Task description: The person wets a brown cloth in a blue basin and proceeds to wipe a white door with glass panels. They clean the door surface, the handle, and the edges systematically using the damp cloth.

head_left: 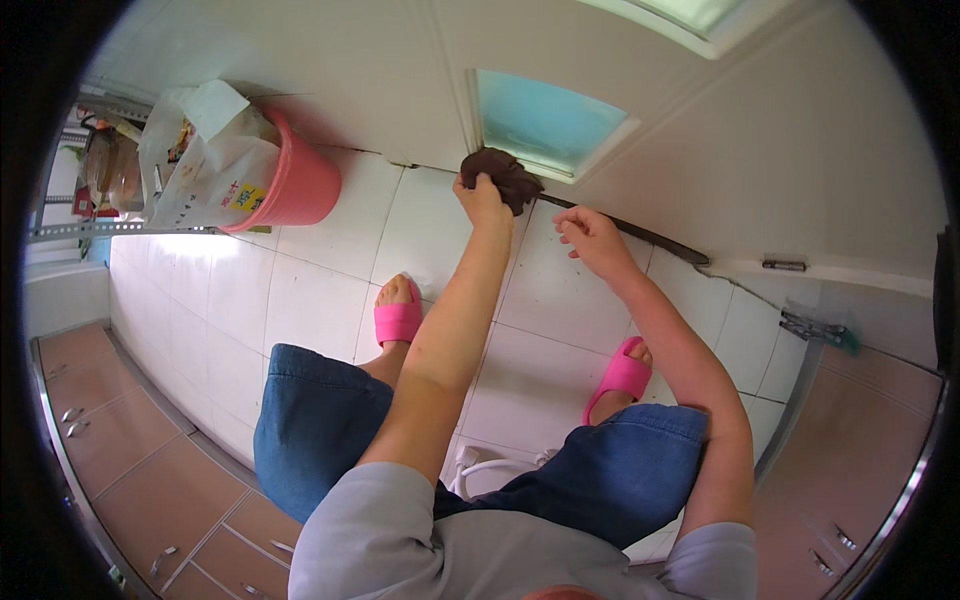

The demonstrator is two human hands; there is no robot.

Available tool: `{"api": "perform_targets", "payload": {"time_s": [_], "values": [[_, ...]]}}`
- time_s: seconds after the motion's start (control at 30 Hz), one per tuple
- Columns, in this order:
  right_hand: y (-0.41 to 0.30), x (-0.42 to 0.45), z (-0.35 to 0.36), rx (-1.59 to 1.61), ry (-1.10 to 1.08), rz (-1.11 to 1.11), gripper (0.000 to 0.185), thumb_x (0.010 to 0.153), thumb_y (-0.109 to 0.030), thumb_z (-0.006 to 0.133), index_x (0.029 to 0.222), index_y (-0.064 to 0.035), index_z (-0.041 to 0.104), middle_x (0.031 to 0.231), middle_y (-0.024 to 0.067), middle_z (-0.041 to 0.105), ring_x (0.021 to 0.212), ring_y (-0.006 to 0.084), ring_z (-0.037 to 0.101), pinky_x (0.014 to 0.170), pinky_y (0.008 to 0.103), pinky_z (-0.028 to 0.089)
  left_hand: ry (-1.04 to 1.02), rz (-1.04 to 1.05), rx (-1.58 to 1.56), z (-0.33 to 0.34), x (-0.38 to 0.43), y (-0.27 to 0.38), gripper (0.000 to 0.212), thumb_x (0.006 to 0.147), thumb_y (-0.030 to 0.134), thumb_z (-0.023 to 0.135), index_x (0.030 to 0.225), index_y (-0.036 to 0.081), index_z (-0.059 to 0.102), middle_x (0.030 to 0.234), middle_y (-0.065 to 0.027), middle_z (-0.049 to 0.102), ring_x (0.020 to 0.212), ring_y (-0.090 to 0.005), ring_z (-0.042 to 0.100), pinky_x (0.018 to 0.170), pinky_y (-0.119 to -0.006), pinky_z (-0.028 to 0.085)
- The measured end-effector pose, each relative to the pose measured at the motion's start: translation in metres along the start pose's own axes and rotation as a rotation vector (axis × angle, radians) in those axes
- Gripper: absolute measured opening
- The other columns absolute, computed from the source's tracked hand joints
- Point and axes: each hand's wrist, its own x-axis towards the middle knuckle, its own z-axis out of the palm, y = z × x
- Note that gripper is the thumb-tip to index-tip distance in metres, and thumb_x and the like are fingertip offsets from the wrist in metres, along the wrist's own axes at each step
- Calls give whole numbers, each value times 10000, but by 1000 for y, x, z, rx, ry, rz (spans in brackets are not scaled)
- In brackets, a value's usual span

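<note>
My left hand (484,196) grips a bunched dark brown cloth (501,174) against the lower left corner of a white door or panel (675,142). The cloth touches the frame of a bluish glass pane (547,120) set in it. To the right, my right hand (591,232) hangs with bent fingers near a dark strip (637,231) along the panel's lower edge; nothing shows in it. Parts of the left fingers are hidden in the cloth.
A pink bucket (311,180) lined with a plastic bag (214,172) stands at the left beside a metal shelf (127,229). Cabinets (142,442) line the lower left, others (847,450) the right. A metal latch (784,265) sits on the panel's edge. White tiles (562,292) cover the floor.
</note>
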Motion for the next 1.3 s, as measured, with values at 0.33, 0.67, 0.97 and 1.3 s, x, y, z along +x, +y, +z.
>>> {"api": "perform_targets", "payload": {"time_s": [0.33,0.67,0.97,1.3], "values": [[-70,11,12,-218,-107,-99,231,950,-187,569,1069,-26,685,938,77,694,858,165,635,796,326,512,87,177,-221,-2,48,122,391,998,118,489,1368,21,405,1336,-148,503,1164,-304,556,929,-465,532],[-111,-9,32,-200,-86,-268,207,945,-162,578,1062,-17,670,924,70,681,841,161,619,796,318,504,-58,1073,360,44,-25,158,481,852,-14,582,1318,6,464,1307,-153,489,1230,-300,475,1079,-389,361],[-115,-15,42,-269,-145,-215,211,955,-144,567,1100,-20,657,1020,81,688,941,181,635,847,332,500,-182,1124,462,37,-45,147,475,784,-41,601,1251,33,547,1276,-170,491,1205,-322,483,1046,-411,391],[-120,4,60,-273,-173,-229,218,963,-163,567,1104,-23,656,1037,81,685,968,178,634,883,336,499,138,686,292,-5,105,158,436,898,-12,565,1327,16,487,1285,-167,515,1223,-314,503,1070,-409,392]]}}
